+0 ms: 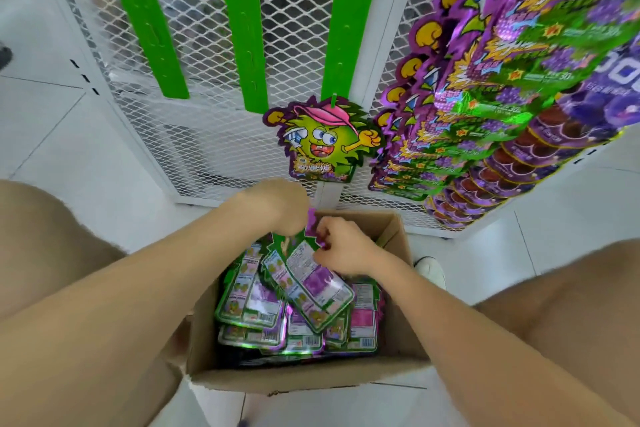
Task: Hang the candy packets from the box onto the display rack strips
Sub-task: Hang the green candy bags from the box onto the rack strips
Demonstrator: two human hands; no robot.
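- You held one candy packet (313, 282) just over the box (298, 378), back side up, with its top end toward the rack (194, 135).
- Your left hand (277, 204) had its fingers curled down on the packet's purple top edge.
- Your right hand (341, 246) pinched that same top edge with bent fingers (323, 255), just beside the left hand.
- The spare packets (249, 308) lay in a pile in the box, which sat on the floor between your knees.
- One hung packet (323, 139) was already at the bottom of the right green strip (349, 10).
- The middle green strip (242, 21) and the left green strip (145, 17) looked bare.
- I thought the packet would be light, thin and bendy, and a bit slippery because it was shiny.
- The top edge looked like the best place to hold it, since that end must go on the strip's hook.
- A soft pinch seemed enough, because a hard squeeze could crumple it.
- On the full rows (485, 97) at the right you could read "30".
- The backs had bar codes and small print, too tiny to read.
- The hung packet showed a green cartoon face in a pink cap, and the name under it was too blurry to read.
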